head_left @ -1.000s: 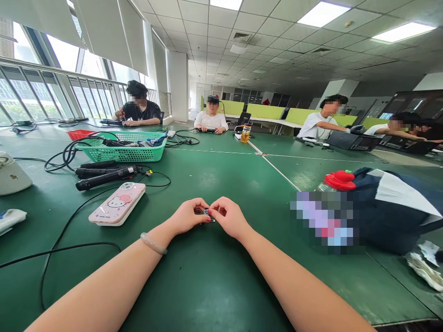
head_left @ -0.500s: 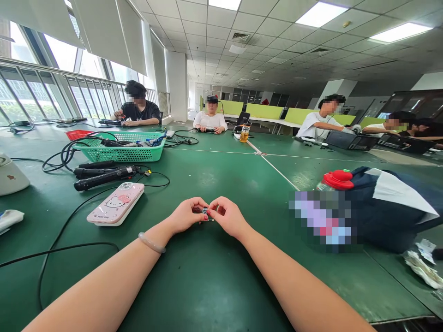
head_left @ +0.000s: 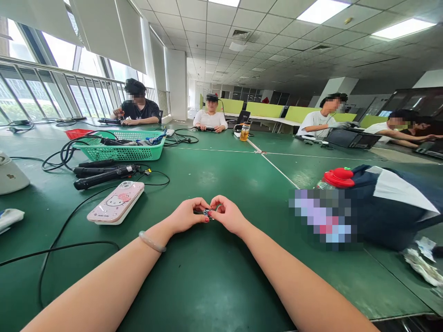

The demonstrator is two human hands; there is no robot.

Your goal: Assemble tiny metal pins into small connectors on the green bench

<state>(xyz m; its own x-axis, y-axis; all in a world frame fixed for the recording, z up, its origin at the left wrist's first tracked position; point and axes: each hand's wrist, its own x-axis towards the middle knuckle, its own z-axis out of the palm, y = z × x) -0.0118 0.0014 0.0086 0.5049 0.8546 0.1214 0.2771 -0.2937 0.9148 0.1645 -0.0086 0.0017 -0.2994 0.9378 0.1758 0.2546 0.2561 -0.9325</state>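
Both my hands rest together on the green table [head_left: 214,272] in front of me. My left hand [head_left: 187,216] and my right hand [head_left: 229,215] are closed, fingertips meeting around a tiny dark part [head_left: 208,213] held between them. The part is too small to name. A pale bangle [head_left: 151,241] sits on my left wrist. A pink phone [head_left: 116,202] with a cartoon case lies to the left of my left hand.
Black cables [head_left: 62,230] and dark wand-shaped tools [head_left: 104,175] lie left, beside a green basket [head_left: 121,148]. A dark bag [head_left: 387,207] and a red-capped bottle [head_left: 337,177] sit right. Several other people sit at the far side of the tables.
My hands stay pinched on the small part with only slight finger shifts. The view has tilted a little.
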